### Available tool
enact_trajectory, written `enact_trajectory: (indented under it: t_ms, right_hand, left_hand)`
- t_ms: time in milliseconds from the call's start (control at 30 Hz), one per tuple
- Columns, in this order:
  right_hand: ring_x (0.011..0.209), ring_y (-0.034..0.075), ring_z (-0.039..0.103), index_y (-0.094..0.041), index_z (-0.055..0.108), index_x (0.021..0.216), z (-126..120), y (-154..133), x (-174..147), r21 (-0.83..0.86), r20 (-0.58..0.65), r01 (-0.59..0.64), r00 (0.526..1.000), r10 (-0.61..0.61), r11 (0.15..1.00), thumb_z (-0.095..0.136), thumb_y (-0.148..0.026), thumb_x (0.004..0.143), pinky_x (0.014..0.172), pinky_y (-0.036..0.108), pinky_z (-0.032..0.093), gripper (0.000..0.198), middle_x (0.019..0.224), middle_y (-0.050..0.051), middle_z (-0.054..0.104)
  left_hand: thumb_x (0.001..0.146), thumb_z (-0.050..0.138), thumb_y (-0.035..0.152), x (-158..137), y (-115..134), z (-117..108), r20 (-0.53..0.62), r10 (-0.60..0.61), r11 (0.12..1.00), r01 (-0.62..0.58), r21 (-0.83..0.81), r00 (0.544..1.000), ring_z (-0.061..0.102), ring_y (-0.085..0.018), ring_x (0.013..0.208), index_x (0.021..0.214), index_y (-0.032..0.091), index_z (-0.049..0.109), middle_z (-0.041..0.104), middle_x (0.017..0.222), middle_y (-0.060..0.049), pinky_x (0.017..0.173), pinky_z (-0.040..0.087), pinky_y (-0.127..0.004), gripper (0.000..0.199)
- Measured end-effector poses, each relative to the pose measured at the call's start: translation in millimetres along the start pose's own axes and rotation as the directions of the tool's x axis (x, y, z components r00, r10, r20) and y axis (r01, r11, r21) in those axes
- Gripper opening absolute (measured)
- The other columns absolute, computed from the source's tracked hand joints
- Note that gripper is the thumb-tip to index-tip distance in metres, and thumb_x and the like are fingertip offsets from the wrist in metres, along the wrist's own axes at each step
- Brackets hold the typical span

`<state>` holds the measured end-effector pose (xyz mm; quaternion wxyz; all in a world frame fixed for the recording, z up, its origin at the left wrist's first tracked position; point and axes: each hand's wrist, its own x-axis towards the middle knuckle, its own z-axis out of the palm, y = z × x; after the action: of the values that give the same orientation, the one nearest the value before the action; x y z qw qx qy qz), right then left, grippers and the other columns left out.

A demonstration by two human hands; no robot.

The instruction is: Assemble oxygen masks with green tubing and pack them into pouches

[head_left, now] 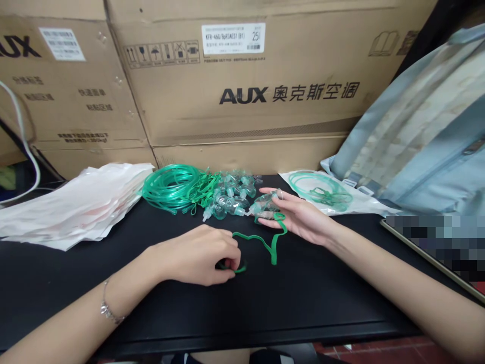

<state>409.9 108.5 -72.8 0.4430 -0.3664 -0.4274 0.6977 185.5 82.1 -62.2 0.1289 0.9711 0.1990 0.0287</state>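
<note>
My right hand (295, 212) is closed around a clear greenish oxygen mask (265, 205), thumb on top and fingers underneath. From the mask a green elastic strap (273, 247) hangs down and runs left to my left hand (208, 255). That hand pinches the strap between thumb and fingers, low over the black table. Just behind, several more clear masks (231, 194) lie in a pile. Next to them is a heap of green elastic straps (206, 189), and left of it a coil of green tubing (170, 187).
A stack of white packaging bags (76, 202) lies at the left. At the right a packed bag (322, 194) holds tubing, beside a light blue backpack (424, 131) and a flat device (435, 258). Cardboard boxes (242, 121) stand behind the black table (295, 303).
</note>
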Motion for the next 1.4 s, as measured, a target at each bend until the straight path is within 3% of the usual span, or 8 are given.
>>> enact_trajectory:
  t_ms: [100, 167, 267, 333, 467, 700, 867, 1400]
  right_hand:
    - [0.085, 0.018, 0.063, -0.017, 0.052, 0.094, 0, 1, -1, -0.012, -0.027, 0.010, 1.000, -0.011, 1.000, 0.040, -0.015, 0.087, 0.081, 0.041, 0.053, 0.014, 0.090, 0.006, 0.061]
    - [0.084, 0.018, 0.063, -0.017, 0.052, 0.091, 1, 1, -1, 0.009, -0.024, 0.012, 1.000, -0.011, 1.000, 0.040, -0.015, 0.087, 0.081, 0.041, 0.052, 0.012, 0.089, 0.006, 0.061]
    - [0.083, 0.017, 0.063, -0.016, 0.051, 0.089, 2, 2, -2, 0.035, 0.053, 0.003, 0.999, -0.005, 0.999, 0.044, -0.012, 0.083, 0.084, 0.041, 0.051, 0.011, 0.088, 0.004, 0.061]
    - [0.084, 0.015, 0.063, -0.016, 0.051, 0.090, 3, 2, -3, 0.021, 0.090, 0.011, 0.996, -0.013, 1.000, 0.049, -0.005, 0.076, 0.087, 0.039, 0.049, 0.018, 0.091, 0.004, 0.060]
    - [0.082, 0.009, 0.061, -0.018, 0.048, 0.094, 6, 5, -5, -0.094, 0.110, 0.051, 0.993, -0.040, 0.994, 0.058, -0.002, 0.070, 0.084, 0.029, 0.051, 0.031, 0.101, 0.002, 0.055]
    - [0.088, 0.017, 0.061, -0.022, 0.042, 0.105, 8, 12, -3, -0.351, 0.183, 0.196, 0.973, -0.138, 0.915, 0.064, -0.023, 0.071, 0.055, 0.027, 0.058, 0.040, 0.119, 0.007, 0.046]
    - [0.075, 0.015, 0.063, -0.020, 0.042, 0.097, 5, 13, 0, -0.482, 0.177, 0.268, 0.962, -0.206, 0.834, 0.067, -0.028, 0.068, 0.038, 0.019, 0.053, 0.040, 0.109, 0.006, 0.051]
    - [0.073, 0.011, 0.061, -0.021, 0.041, 0.097, 0, 19, 4, -0.495, 0.247, 0.323, 0.942, -0.226, 0.807, 0.069, -0.026, 0.068, 0.050, 0.019, 0.055, 0.040, 0.099, 0.001, 0.051]
  left_hand:
    - [0.079, 0.052, 0.015, 3, -1, 1, -0.080, -0.033, 0.990, 0.022, -0.139, 0.996, 0.055, -0.011, 0.072, 0.074, 0.018, 0.059, 0.062, 0.075, 0.001, 0.065, 0.039, -0.021, 0.009]
    - [0.081, 0.051, 0.019, 6, -2, 3, -0.219, -0.126, 0.953, 0.057, -0.298, 0.968, 0.054, -0.010, 0.067, 0.078, 0.017, 0.060, 0.061, 0.074, 0.000, 0.062, 0.040, -0.020, 0.009]
    - [0.080, 0.053, 0.023, 12, -4, 8, -0.431, -0.351, 0.845, 0.083, -0.528, 0.831, 0.053, -0.010, 0.064, 0.086, 0.017, 0.061, 0.061, 0.074, 0.000, 0.057, 0.040, -0.020, 0.012]
    - [0.077, 0.056, 0.023, 16, -6, 12, -0.485, -0.469, 0.774, 0.078, -0.629, 0.738, 0.055, -0.012, 0.067, 0.088, 0.016, 0.062, 0.062, 0.076, -0.002, 0.057, 0.041, -0.021, 0.014]
    - [0.073, 0.058, 0.022, 21, -7, 19, -0.513, -0.560, 0.735, 0.105, -0.669, 0.650, 0.053, -0.011, 0.062, 0.077, 0.015, 0.063, 0.060, 0.068, -0.001, 0.052, 0.040, -0.020, 0.009]
    - [0.073, 0.057, 0.017, 22, 3, 21, -0.679, -0.398, 0.901, 0.126, -0.414, 0.616, 0.047, -0.008, 0.053, 0.070, 0.016, 0.062, 0.056, 0.059, 0.002, 0.049, 0.036, -0.018, 0.006]
    - [0.072, 0.055, 0.015, 20, 4, 20, -0.721, -0.391, 0.920, 0.220, -0.324, 0.572, 0.045, -0.008, 0.052, 0.067, 0.016, 0.061, 0.054, 0.056, 0.003, 0.051, 0.036, -0.019, 0.008]
    - [0.065, 0.051, 0.010, 20, 3, 17, -0.572, -0.550, 0.809, 0.217, -0.547, 0.608, 0.041, -0.007, 0.052, 0.061, 0.015, 0.056, 0.049, 0.055, 0.004, 0.049, 0.032, -0.018, 0.009]
